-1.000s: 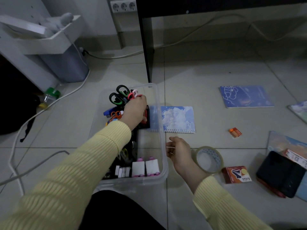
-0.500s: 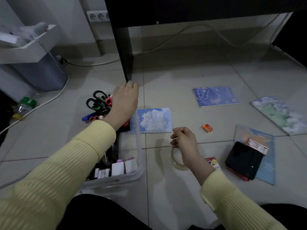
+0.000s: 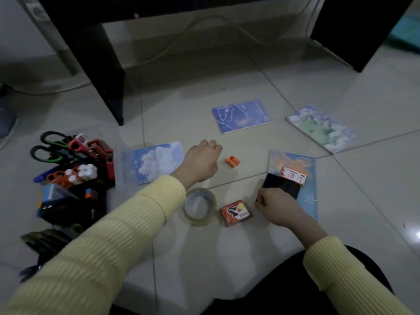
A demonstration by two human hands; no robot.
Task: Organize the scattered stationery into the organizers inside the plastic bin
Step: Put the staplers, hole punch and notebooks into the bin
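Note:
The clear plastic bin (image 3: 121, 153) stands at the left, with black organizers (image 3: 75, 203) holding scissors (image 3: 48, 146), a red stapler (image 3: 103, 155) and other small items. My left hand (image 3: 201, 161) hovers loosely curled over the floor, just left of a small orange sharpener (image 3: 232, 161), and I see nothing in it. My right hand (image 3: 276, 209) is a closed fist at the near end of a black case (image 3: 283, 184), which lies on an orange-blue notebook (image 3: 306, 178). Whether the fist grips the case is hidden. A tape roll (image 3: 199, 206) and an orange box (image 3: 235, 212) lie between my arms.
A cloud notebook (image 3: 156, 163) lies beside the bin, with a blue notebook (image 3: 241, 115) and a green-white notebook (image 3: 320, 128) farther out. A small labelled box (image 3: 293, 175) rests on the black case. A black desk leg (image 3: 106, 87) and cables are at the back.
My left hand left the bin and swung right toward the orange sharpener. My right hand let go of the tape roll, which now lies on the floor, and moved to the black case.

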